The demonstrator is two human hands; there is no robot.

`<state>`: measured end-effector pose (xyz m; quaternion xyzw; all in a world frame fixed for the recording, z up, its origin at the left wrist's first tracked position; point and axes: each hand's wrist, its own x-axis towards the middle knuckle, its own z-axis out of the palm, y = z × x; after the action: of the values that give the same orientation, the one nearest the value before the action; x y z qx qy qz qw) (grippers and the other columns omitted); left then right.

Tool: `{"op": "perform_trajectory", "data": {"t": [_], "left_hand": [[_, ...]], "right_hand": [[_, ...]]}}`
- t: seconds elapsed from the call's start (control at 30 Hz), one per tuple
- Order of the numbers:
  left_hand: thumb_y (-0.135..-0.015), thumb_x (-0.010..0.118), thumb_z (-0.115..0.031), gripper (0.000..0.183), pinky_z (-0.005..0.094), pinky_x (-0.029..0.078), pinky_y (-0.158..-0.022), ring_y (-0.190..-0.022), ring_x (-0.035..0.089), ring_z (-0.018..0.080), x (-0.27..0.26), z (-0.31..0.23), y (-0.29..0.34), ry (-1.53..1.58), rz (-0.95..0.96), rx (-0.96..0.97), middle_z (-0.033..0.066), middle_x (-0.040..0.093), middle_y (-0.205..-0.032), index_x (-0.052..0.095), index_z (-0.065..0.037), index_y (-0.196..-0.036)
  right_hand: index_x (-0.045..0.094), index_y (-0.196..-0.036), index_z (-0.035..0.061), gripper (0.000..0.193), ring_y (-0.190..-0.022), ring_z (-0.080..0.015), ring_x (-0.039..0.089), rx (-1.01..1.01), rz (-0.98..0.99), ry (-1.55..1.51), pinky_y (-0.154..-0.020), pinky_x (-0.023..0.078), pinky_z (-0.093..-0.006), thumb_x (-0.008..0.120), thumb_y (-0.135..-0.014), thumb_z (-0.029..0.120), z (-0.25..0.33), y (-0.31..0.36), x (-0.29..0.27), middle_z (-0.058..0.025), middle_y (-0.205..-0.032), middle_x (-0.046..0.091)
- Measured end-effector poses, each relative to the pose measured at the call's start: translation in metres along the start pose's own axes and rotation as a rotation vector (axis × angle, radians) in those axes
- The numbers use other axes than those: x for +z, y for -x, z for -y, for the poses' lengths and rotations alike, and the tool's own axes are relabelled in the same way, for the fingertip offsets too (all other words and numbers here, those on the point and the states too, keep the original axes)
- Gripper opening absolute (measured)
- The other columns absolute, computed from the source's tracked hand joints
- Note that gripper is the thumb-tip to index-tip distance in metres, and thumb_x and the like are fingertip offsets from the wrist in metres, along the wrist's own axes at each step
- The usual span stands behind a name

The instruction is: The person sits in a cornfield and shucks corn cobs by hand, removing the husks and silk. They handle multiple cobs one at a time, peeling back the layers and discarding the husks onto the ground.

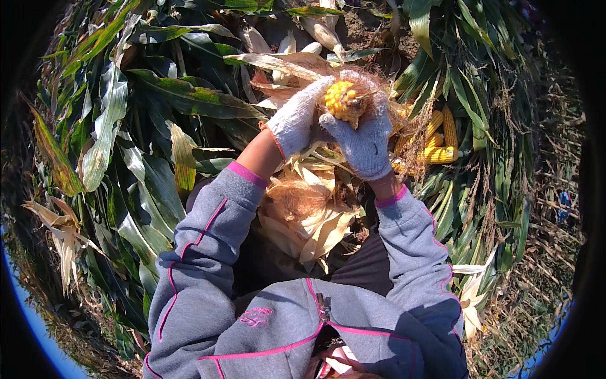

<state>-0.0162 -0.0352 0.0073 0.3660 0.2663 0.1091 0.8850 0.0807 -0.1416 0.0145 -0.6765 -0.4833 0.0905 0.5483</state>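
Outdoors on a bed of cut green maize stalks [158,95] filling the frame, the white-gloved left hand [297,117] and right hand [366,142] together clasp a yellow half-husked corn cob [342,100] at upper centre, dry pale husks [309,215] below.

A corn cob [343,99] sits between both hands, husked cobs [440,140] to its right.

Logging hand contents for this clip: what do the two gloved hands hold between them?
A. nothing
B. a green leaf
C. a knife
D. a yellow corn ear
D: the left hand and right hand, both in white knit gloves, close around a yellow corn ear with dry husk hanging below it.
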Motion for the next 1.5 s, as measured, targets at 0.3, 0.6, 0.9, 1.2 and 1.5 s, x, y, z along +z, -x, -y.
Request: {"op": "perform_trajectory", "data": {"t": [0.3,0.6,0.9,1.2,1.5], "left_hand": [[-0.089,0.058,-0.021,0.026,0.0349,0.054,-0.082,-0.088,0.065,0.0206,-0.008,-0.019,0.001,0.473,0.010,-0.050,0.0090,0.064,-0.096,0.057,-0.004,-0.109],[-0.088,0.063,-0.019,0.033,0.0337,0.057,-0.078,-0.084,0.067,0.0212,-0.007,-0.022,0.000,0.269,-0.046,0.047,0.0109,0.066,-0.100,0.057,-0.002,-0.115],[-0.080,0.070,-0.010,0.042,0.0288,0.050,-0.081,-0.090,0.062,0.0139,0.001,-0.016,0.007,-0.204,0.074,0.007,0.0064,0.066,-0.103,0.059,0.001,-0.119],[-0.073,0.079,-0.020,0.055,0.0310,0.050,-0.084,-0.091,0.060,0.0154,0.017,0.004,0.007,-0.666,-0.023,0.330,0.0073,0.063,-0.104,0.055,-0.002,-0.119],[-0.072,0.080,-0.031,0.077,0.0336,0.047,-0.091,-0.106,0.058,0.0218,0.015,0.004,0.007,-1.104,0.133,0.063,0.0159,0.059,-0.117,0.043,0.004,-0.129]], "right_hand": [[0.060,-0.120,0.0136,0.046,-0.117,-0.0319,0.057,-0.511,0.242,0.308,-0.100,0.044,-0.0434,0.071,-0.075,0.009,-0.006,-0.015,-0.010,-0.0103,-0.123,0.061],[0.060,-0.121,0.0094,0.039,-0.103,-0.0328,0.063,-0.082,0.159,0.298,-0.085,0.052,-0.0386,0.065,-0.083,0.004,-0.011,-0.013,-0.022,-0.0141,-0.114,0.064],[0.045,-0.129,-0.0030,0.048,-0.105,-0.0190,0.059,0.329,0.050,-0.345,-0.094,0.047,-0.0335,0.063,-0.085,0.004,-0.008,-0.019,-0.022,-0.0110,-0.117,0.060],[0.048,-0.127,-0.0020,0.049,-0.100,-0.0180,0.061,0.474,-0.075,-0.593,-0.089,0.050,-0.0308,0.065,-0.081,-0.006,-0.005,-0.026,-0.021,-0.0099,-0.115,0.062],[0.059,-0.116,0.0006,0.028,-0.092,-0.0170,0.063,0.504,-0.096,-0.664,-0.081,0.053,-0.0295,0.061,-0.088,0.004,-0.041,-0.017,-0.036,-0.0066,-0.105,0.065]]}}
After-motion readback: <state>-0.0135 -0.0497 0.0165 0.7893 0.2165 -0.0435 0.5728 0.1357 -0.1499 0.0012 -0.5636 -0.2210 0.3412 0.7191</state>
